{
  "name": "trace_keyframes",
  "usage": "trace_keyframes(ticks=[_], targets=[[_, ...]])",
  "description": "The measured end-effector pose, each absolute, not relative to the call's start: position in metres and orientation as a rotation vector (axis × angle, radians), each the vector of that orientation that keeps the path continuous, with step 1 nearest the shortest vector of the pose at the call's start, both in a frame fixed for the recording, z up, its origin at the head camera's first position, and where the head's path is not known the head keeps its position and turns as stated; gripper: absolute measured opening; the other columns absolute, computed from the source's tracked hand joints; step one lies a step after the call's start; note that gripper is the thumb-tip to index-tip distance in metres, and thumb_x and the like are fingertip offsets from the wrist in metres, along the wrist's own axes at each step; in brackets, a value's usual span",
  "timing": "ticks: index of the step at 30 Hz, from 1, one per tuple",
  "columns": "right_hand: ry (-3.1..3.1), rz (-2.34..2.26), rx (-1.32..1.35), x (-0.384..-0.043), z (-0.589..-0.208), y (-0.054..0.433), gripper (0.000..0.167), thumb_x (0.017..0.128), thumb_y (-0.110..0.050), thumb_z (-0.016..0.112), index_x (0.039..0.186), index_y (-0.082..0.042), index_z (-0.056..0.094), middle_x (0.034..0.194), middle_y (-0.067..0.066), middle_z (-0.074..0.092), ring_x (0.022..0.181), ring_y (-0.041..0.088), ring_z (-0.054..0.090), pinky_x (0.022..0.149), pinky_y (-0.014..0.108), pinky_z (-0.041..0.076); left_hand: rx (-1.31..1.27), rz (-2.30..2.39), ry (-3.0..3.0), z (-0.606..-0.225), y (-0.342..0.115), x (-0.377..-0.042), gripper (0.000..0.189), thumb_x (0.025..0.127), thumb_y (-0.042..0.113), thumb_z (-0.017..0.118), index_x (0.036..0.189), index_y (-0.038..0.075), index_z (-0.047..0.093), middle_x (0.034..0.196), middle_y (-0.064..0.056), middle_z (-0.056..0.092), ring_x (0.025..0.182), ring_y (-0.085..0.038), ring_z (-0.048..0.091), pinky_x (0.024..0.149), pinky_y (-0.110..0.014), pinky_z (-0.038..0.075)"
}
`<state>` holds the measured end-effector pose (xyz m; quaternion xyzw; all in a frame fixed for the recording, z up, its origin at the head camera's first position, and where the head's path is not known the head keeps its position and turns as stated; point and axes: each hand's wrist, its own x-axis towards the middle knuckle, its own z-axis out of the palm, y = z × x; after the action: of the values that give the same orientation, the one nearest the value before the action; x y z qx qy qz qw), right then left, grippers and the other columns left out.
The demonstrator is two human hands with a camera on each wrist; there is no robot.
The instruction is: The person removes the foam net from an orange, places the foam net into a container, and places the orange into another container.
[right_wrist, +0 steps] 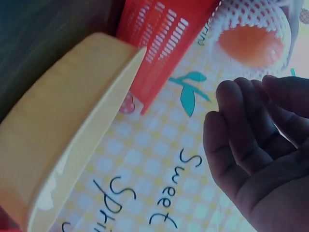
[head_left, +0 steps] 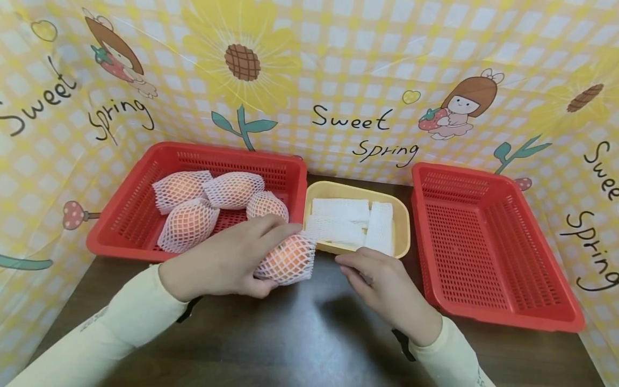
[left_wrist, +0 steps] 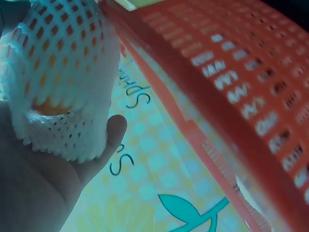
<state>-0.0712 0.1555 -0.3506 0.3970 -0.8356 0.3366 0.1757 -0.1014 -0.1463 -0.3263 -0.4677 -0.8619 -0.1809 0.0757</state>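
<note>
My left hand (head_left: 227,258) grips a round orange fruit in a white foam net sleeve (head_left: 289,259), held above the table just in front of the left basket. In the left wrist view, the net sleeve (left_wrist: 63,77) lies against the palm and thumb. My right hand (head_left: 387,285) hovers apart from the fruit, near the front edge of the yellow tray, its fingers loosely bent and holding nothing. In the right wrist view, the netted fruit (right_wrist: 251,43) shows beyond the fingertips, with orange skin bare at the net's opening.
Several netted fruits (head_left: 188,226) lie in the left red basket (head_left: 130,252). Flat white foam nets (head_left: 338,210) fill the yellow tray (head_left: 405,226) at the middle. A red basket (head_left: 483,263) without contents stands at right. Patterned cloth (head_left: 338,64) hangs behind the dark table (head_left: 271,344).
</note>
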Motion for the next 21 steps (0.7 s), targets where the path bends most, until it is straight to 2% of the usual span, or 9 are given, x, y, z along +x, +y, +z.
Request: trace_keyframes(ticks=[7,11,13,16,21], targets=[[-2.340,1.060,1.132,-0.068,-0.357,0.146,0.027,0.084,0.003,0.078,0.110,-0.003,0.076,0.096,0.002,0.071,0.078,0.008,0.062,0.065,0.021,0.049,-1.456,-0.635,-2.553,-0.332,-0.132,-0.099,0.089,0.070,0.031,0.087,0.144,0.008,0.045,0.125,-0.007,0.054,0.104,-0.019,0.057,0.091,-0.037,0.051],[-2.292,1.110,1.139,-0.067,-0.359,0.144,0.015,0.093,-0.006,0.073,0.108,-0.003,0.076,0.097,0.002,0.071,0.082,0.011,0.065,0.070,0.024,0.052,-1.494,-0.657,-2.519,-0.334,-0.124,-0.096,0.088,0.070,0.032,0.086,0.144,0.008,0.045,0.124,-0.008,0.054,0.104,-0.019,0.057,0.091,-0.037,0.051],[-2.273,1.116,1.130,-0.066,-0.359,0.144,0.016,0.098,-0.014,0.069,0.108,-0.003,0.076,0.099,0.004,0.072,0.085,0.014,0.067,0.073,0.025,0.054,-1.503,-0.659,-2.501,-0.334,-0.121,-0.094,0.089,0.069,0.033,0.086,0.144,0.009,0.045,0.124,-0.008,0.054,0.104,-0.019,0.057,0.092,-0.037,0.051],[-2.268,1.129,1.103,-0.065,-0.360,0.145,0.024,0.100,-0.021,0.066,0.109,-0.001,0.075,0.100,0.005,0.072,0.084,0.015,0.067,0.070,0.024,0.054,-1.507,-0.661,-2.494,-0.333,-0.119,-0.092,0.090,0.069,0.034,0.085,0.145,0.009,0.044,0.125,-0.007,0.054,0.105,-0.019,0.057,0.092,-0.037,0.050],[-2.260,1.228,1.100,-0.063,-0.362,0.147,0.028,0.097,-0.020,0.071,0.115,0.001,0.073,0.105,0.008,0.071,0.079,0.015,0.067,0.063,0.020,0.055,-1.500,-0.660,-2.513,-0.333,-0.117,-0.091,0.090,0.070,0.034,0.085,0.146,0.010,0.044,0.126,-0.007,0.054,0.106,-0.019,0.057,0.091,-0.037,0.051]])
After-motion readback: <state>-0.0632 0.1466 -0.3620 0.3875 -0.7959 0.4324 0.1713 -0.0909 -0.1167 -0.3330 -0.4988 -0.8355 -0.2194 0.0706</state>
